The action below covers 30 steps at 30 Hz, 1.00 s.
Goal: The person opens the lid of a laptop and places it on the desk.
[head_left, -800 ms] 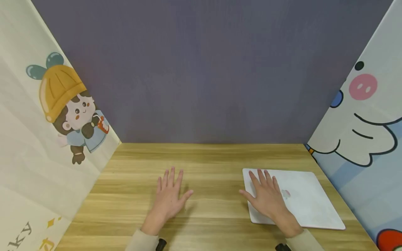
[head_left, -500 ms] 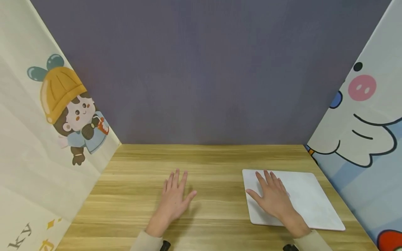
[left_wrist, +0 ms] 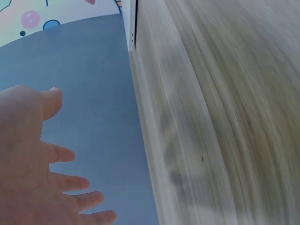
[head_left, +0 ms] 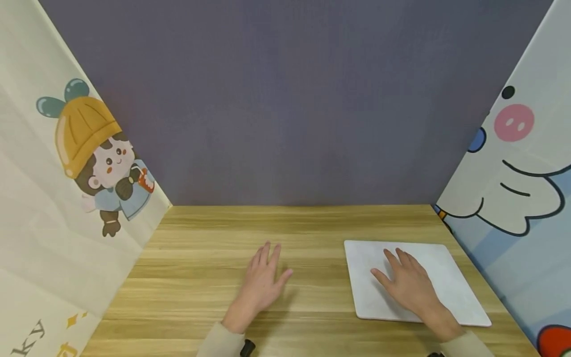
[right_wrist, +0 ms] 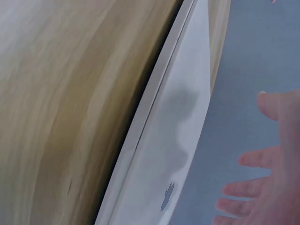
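A closed silver laptop [head_left: 450, 287] lies flat at the right of the wooden table, and its logo [right_wrist: 167, 197] shows in the right wrist view. Above its lid hovers my right hand [head_left: 410, 287], palm down with fingers spread; a gap between hand and lid is visible in the right wrist view. My left hand [head_left: 260, 287] is held over the bare wood left of the laptop, fingers apart. In the left wrist view the same hand [left_wrist: 28, 159] holds nothing, and its shadow falls on the tabletop.
The wooden table [head_left: 200, 258] meets a dark grey panel [head_left: 285, 104] at the back. A cream cloth with a cartoon figure [head_left: 107, 158] hangs at the left. On the right hangs a white and blue cartoon cloth [head_left: 526, 198].
Both hands have shifted to the right in the head view. The right hand now covers the logo, which showed beside it earlier. The laptop has stayed in place.
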### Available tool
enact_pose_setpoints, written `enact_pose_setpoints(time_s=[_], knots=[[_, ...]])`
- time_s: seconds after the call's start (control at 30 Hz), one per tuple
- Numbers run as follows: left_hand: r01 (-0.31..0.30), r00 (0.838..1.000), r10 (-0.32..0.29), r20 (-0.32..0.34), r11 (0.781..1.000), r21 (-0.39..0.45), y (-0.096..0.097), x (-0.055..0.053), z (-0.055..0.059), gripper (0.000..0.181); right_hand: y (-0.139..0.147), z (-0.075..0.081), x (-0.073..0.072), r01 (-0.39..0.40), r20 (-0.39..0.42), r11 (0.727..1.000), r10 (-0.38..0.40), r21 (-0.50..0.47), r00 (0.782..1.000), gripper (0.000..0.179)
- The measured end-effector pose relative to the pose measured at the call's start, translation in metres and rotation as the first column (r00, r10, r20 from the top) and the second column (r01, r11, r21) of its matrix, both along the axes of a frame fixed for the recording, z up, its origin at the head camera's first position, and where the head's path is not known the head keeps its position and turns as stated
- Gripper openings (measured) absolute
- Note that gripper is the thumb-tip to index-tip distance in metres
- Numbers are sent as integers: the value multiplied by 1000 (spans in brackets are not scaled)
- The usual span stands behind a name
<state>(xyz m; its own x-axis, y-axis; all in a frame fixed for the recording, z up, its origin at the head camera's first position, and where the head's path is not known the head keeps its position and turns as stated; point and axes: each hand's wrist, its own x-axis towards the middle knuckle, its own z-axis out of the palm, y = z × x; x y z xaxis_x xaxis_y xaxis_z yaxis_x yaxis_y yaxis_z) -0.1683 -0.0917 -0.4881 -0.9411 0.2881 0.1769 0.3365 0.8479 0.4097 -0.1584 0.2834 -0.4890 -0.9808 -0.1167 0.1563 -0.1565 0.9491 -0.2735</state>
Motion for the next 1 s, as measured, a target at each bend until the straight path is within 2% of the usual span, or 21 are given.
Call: enact_pose_setpoints(time_s=[0.33, 0.53, 1.0], knots=[[38, 999, -40, 34, 998, 47, 19, -4, -2, 81, 15, 6, -1, 21, 20, 1000, -21, 7, 1000, 80], [46, 998, -50, 43, 996, 75, 31, -3, -3, 74, 30, 7, -1, 27, 5, 1000, -27, 10, 1000, 76], [44, 994, -60, 88, 984, 170, 61, 1, -8, 63, 76, 5, -6, 85, 41, 996, -84, -7, 996, 76]])
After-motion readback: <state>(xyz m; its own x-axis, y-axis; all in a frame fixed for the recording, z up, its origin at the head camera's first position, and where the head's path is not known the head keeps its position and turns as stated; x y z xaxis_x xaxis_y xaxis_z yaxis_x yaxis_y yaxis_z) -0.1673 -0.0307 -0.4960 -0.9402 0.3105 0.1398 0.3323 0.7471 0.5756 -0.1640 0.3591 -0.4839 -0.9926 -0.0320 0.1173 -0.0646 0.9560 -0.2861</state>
